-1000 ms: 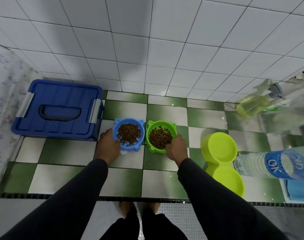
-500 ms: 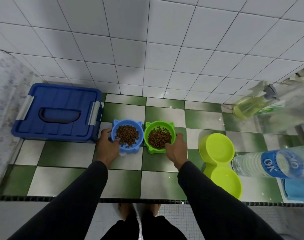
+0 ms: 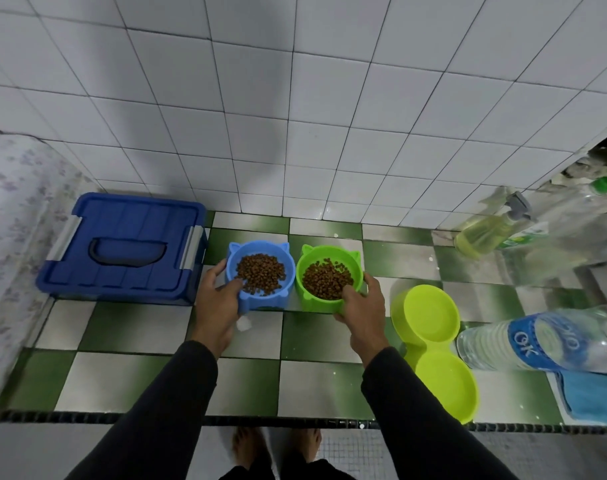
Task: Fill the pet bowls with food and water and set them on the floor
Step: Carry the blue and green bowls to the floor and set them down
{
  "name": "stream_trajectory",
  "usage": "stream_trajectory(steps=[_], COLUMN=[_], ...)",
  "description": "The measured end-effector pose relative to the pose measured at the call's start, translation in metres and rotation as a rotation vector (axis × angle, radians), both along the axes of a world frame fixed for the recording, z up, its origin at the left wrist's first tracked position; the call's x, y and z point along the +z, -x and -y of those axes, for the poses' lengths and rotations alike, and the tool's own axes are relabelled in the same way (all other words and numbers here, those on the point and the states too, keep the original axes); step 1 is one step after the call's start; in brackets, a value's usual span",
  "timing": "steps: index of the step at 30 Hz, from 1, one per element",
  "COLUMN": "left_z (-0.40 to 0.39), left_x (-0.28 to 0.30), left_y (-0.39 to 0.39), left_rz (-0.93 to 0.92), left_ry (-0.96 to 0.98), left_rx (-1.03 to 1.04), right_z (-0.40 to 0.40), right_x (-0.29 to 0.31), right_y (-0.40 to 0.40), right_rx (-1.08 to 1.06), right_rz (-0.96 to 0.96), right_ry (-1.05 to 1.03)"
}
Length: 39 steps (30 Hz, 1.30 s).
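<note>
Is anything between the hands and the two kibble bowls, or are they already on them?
Nothing stands between. The left hand grips the near rim of the blue bowl, and the right hand grips the near rim of the green bowl.

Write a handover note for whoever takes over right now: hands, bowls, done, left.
Left hand grips the blue bowl at its near rim; right hand grips the green bowl likewise. Both hold kibble and sit side by side on the checkered surface. Done: food filled. Left: the yellow-green double bowl on the right looks empty; water bottle lies beside it. Add water, then set the bowls on the floor.
</note>
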<state>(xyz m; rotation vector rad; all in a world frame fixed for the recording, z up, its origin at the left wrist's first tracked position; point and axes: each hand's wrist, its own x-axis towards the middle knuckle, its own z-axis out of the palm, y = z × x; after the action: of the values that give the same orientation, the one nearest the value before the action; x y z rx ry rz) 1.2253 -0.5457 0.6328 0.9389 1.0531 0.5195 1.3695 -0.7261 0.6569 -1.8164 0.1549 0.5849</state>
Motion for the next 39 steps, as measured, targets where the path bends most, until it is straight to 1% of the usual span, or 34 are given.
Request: stream_trajectory(steps=[3,6,12,16,23,32,39], left_z=[0.003,0.004,0.001,-0.004,-0.014,-0.026,-0.042], left_x=[0.026,0.048,0.084,0.104,0.128,0.151,0.168], left_y=[-0.007,-0.011,-0.015,-0.018,-0.013,0.036,0.102], left_rz=[0.062,0.061,0.139,0.178,0.250,0.285,0.267], left_ry=[0.019,-0.016,-0.043,-0.084,-0.109,-0.164,-0.216], left_rx=[0.030,0.042,0.043,0.086,0.186,0.328,0.470], right_z=[0.002,0.001,-0.006,-0.011,-0.025,-0.061,-0.108], right_x=[0.014,0.031,0.068,0.092,0.130,0.160,0.178], right_y=[-0.006,-0.011,-0.022,-0.031,-0.039,-0.016,0.036], right_rx=[-0.033,-0.050,-0.029,-0.007,0.043,0.181,0.345], right_rz=[0.014,0.044,0.106,0.173,0.137,0.113,0.115], right_ry=[-0.062,-0.101,-0.184,-0.183,-0.290,-0.354,-0.375])
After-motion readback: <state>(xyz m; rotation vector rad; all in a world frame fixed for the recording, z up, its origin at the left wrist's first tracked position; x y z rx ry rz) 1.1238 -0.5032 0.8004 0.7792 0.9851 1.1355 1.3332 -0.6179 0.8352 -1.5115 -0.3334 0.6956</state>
